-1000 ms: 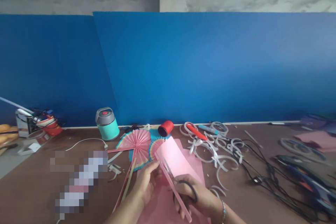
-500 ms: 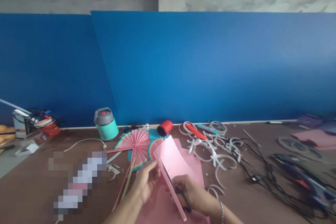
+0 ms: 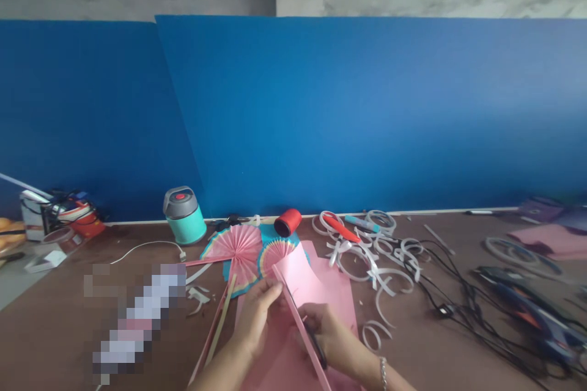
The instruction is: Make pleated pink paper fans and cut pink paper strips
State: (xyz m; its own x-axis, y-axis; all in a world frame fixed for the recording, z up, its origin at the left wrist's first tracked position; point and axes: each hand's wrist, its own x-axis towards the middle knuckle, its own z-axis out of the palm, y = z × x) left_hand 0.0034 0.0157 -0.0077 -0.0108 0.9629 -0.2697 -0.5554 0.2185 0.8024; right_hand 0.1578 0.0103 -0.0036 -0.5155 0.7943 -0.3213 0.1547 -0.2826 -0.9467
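Observation:
A sheet of pink paper (image 3: pixel 300 272) is raised at a slant, with a narrow strip along its left edge. My left hand (image 3: pixel 259 311) pinches the sheet near its upper left edge. In my right hand (image 3: pixel 328 333) is a pair of scissors (image 3: pixel 316 342) with dark handles, its blades lying along the strip and partly hidden behind it. More pink paper (image 3: pixel 342 287) lies flat beneath both hands. Just beyond them rest pleated pink paper fans (image 3: pixel 238 247) with yellow and blue edges.
A red thread spool (image 3: pixel 288 222) and a turquoise flask (image 3: pixel 184 217) stand near the blue partition (image 3: pixel 321 110). Curled white strips (image 3: pixel 358 263) lie right of the paper, with black cables (image 3: pixel 468 293) beyond. At left is a pixelated object (image 3: pixel 142 317).
My right hand and the scissors have shifted slightly up and left along the strip's edge. The raised sheet bends more. My left hand keeps its pinch near the top.

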